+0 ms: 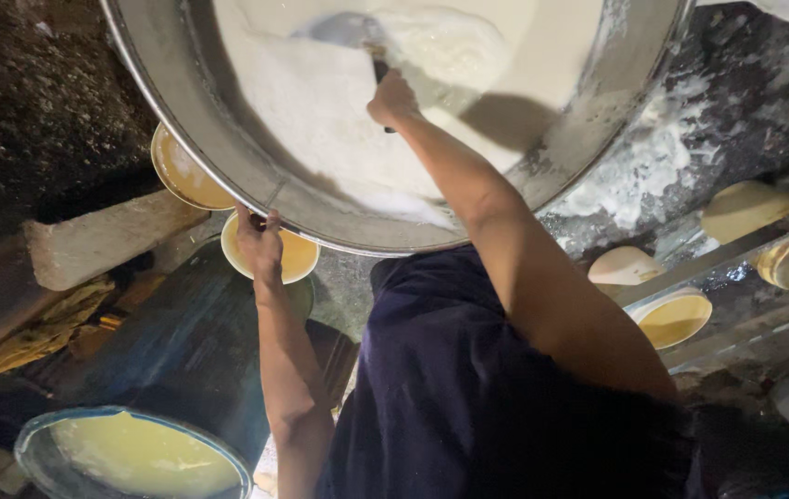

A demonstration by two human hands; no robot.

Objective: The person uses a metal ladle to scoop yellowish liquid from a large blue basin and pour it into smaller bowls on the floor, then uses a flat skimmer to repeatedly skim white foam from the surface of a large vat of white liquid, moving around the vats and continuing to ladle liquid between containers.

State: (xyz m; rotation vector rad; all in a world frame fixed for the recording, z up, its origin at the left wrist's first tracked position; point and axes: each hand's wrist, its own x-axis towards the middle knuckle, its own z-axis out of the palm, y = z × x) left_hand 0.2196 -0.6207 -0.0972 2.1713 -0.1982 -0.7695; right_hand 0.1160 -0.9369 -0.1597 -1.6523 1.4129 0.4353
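My left hand [260, 242] clamps the near rim of the big steel pan [228, 157], tilted toward me; if that grip slips, the thick white batter [320, 111] could slosh out. Farther in, my right hand [391, 100] grips a dark-handled scraper [348, 32] pushing through it.

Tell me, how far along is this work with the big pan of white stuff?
Several small bowls nearby already hold yellowish liquid. In hand: the right hand works a scoop in the white mass, and the left hand grips the metal pan rim. Much white mass is left.
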